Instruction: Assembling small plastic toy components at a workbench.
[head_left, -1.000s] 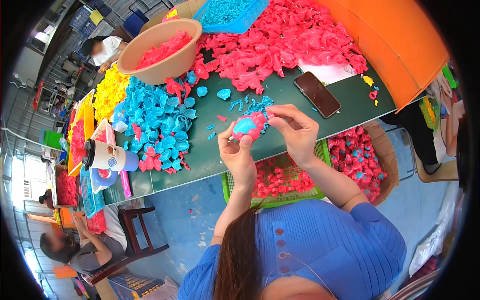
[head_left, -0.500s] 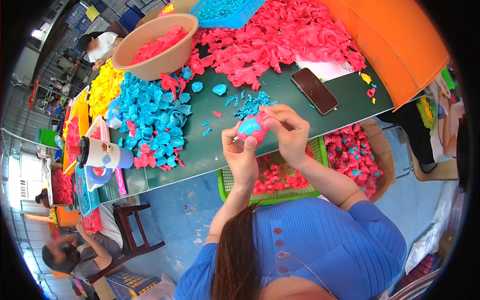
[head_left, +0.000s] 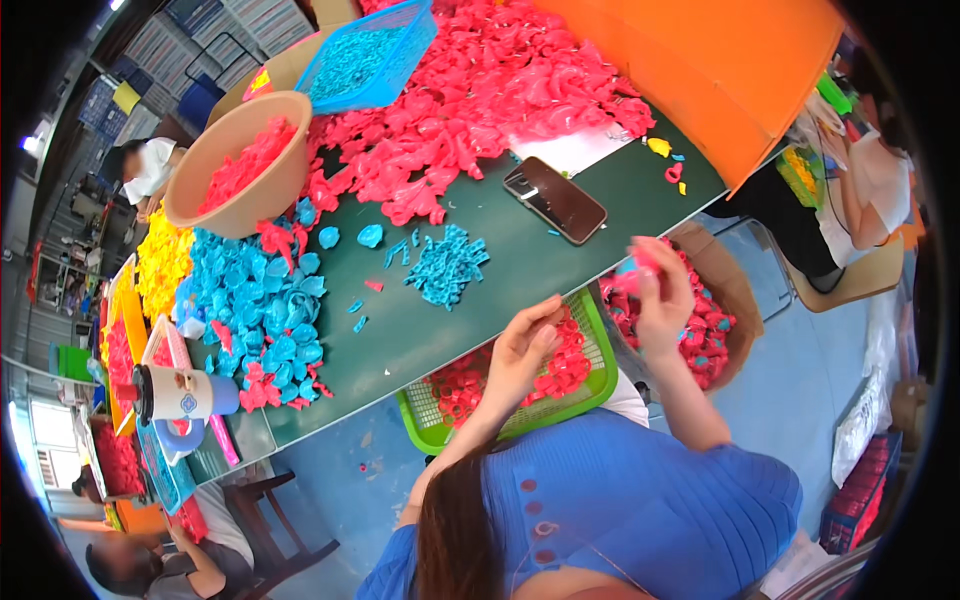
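My right hand (head_left: 660, 295) is raised over the brown box (head_left: 745, 290) of pink and blue pieces at my right, pinching a small pink and blue piece (head_left: 640, 262), blurred by motion. My left hand (head_left: 522, 345) hovers with loosely curled fingers above the green basket (head_left: 425, 425) of pink pieces on my lap, and holds nothing that I can see. A small heap of blue bits (head_left: 447, 265) lies on the dark green table (head_left: 440, 330) just beyond it.
A black phone (head_left: 555, 198) lies on the table. Behind it are a large pink pile (head_left: 480, 110), a tan bowl (head_left: 215, 205), a blue basket (head_left: 365, 60), blue and yellow piles and a cup (head_left: 175, 395). An orange box (head_left: 700, 60) stands right. Other people sit around.
My hands, joined on a pink and blue piece before my chest, have parted. The right hand carried the piece right over the brown box; the left dropped toward the green basket.
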